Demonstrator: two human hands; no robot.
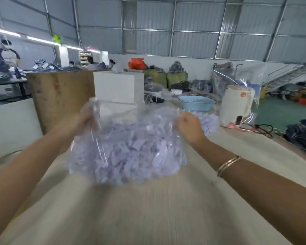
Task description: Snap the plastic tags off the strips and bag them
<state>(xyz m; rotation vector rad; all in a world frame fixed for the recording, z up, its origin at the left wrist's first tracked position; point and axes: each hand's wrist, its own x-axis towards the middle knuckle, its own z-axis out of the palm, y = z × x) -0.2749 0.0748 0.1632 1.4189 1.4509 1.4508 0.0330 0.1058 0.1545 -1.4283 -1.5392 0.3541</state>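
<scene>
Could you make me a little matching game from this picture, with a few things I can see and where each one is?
Things:
1. clear bag of tags
2. blue basket
3. bangles
4. white box

Places:
A. on the right forearm
B. behind the bag, beside the wooden board
C. held up by both hands
D. on the table, further back to the right

Pairs: 1-C, 2-D, 3-A, 4-B

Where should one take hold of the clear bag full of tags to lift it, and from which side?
Grip the clear bag by its loose top edge, one hand at each upper corner, coming from above, as the left hand and right hand do now. The tags sag in its belly, so only the empty film on top bunches easily.
</scene>
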